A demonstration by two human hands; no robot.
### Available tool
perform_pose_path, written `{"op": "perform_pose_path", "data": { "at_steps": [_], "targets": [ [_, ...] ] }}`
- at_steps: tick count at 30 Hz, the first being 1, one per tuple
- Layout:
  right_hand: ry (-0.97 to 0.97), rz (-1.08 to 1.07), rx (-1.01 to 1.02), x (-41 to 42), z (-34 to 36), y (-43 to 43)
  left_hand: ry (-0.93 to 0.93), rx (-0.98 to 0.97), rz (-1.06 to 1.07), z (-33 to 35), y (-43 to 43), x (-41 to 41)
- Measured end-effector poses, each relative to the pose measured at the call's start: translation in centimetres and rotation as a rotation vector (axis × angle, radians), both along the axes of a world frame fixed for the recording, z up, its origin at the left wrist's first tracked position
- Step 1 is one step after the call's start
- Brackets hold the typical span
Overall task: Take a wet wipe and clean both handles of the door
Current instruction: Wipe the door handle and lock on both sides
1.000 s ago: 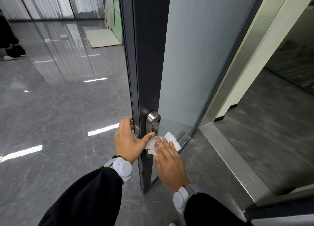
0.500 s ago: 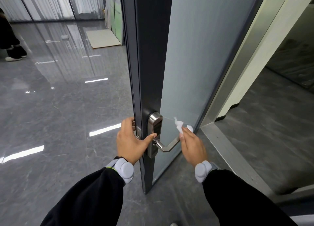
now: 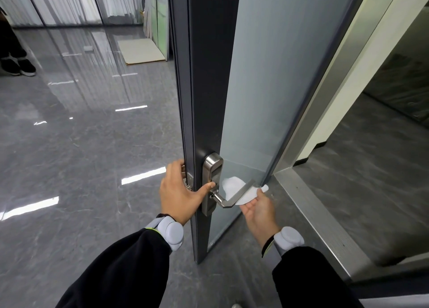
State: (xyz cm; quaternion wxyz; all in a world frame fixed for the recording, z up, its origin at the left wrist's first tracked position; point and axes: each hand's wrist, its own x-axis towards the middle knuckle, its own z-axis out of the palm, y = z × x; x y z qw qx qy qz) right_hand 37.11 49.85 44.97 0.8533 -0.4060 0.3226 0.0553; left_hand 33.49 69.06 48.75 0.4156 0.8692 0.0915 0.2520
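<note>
Your wet wipe [image 3: 233, 188] is draped behind and under the lever handle [image 3: 234, 195], on the glass side of the door at about waist height. Your right hand [image 3: 258, 209] lies palm up beneath the lever, its fingers [image 3: 261, 193] spread under the wipe rather than closed on it. To wipe well, I would curl those fingers up so the cloth wraps the bar all the way round, then draw it from the bend to the tip; the underside and the angled elbow are easy to miss.

Your left hand [image 3: 180, 193] grips the door's edge [image 3: 189, 145], thumb pressed on the lock plate [image 3: 212, 182]. That should hold the door steady against your push.

The lever is flat, brushed steel, probably slick when damp. The plate is the same metal, with rounded ends. The wipe looks soft, thin and crumpled. The frosted glass panel [image 3: 274, 75] sits in a dark matte frame, above a glossy grey stone floor [image 3: 81, 157]. The far-side handle is hidden.
</note>
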Motion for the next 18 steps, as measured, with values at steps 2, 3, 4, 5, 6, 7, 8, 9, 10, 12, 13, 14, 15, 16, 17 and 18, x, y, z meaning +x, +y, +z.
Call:
{"op": "perform_pose_path", "data": {
  "at_steps": [2,3,4,5,6,7,8,9,10,12,13,14,15,16,17,18],
  "targets": [
    [0.044,0.027,0.045,-1.0,0.1,1.1,0.000,-0.002,0.003,0.0,0.0,0.0],
    [0.053,0.038,0.068,-1.5,0.2,1.6,0.000,-0.004,0.004,0.0,0.0,0.0],
    [0.055,0.045,0.092,-2.0,0.4,2.2,0.000,-0.004,0.003,0.0,0.0,0.0],
    [0.058,0.041,0.112,-2.5,0.4,2.6,0.001,-0.005,0.002,0.0,0.0,0.0],
    [0.063,0.034,0.131,-3.0,0.4,3.1,0.003,-0.006,0.003,0.0,0.0,0.0],
    [0.071,0.027,0.155,-3.4,0.3,3.5,0.005,-0.006,0.005,0.1,0.0,0.0],
    [0.074,0.029,0.185,-3.9,0.2,3.9,0.005,-0.007,0.006,0.1,-0.1,0.0],
    [0.074,0.026,0.211,-4.3,0.2,4.4,0.005,-0.007,0.006,0.0,0.0,0.0],
    [0.072,0.019,0.231,-4.6,0.3,4.9,0.004,-0.006,0.003,0.0,-0.1,0.0],
    [0.077,0.006,0.256,-4.7,0.8,5.9,0.005,-0.003,-0.001,-0.1,-0.1,-0.1],
    [0.083,-0.001,0.254,-4.7,1.1,6.3,0.007,-0.004,-0.002,0.0,-0.1,-0.1],
    [0.085,-0.015,0.240,-4.5,1.3,6.4,0.009,-0.007,-0.002,0.0,-0.1,-0.1],
    [0.082,-0.038,0.221,-4.2,1.3,6.5,0.011,-0.012,-0.004,0.0,-0.1,-0.2],
    [0.075,-0.070,0.191,-4.0,1.4,6.3,0.013,-0.018,-0.007,0.1,-0.1,-0.2],
    [0.073,-0.109,0.147,-3.6,1.2,6.0,0.015,-0.024,-0.009,0.1,-0.1,-0.2],
    [0.072,-0.154,0.096,-3.1,1.1,5.6,0.016,-0.029,-0.009,0.2,-0.1,-0.2]
  ]
}}
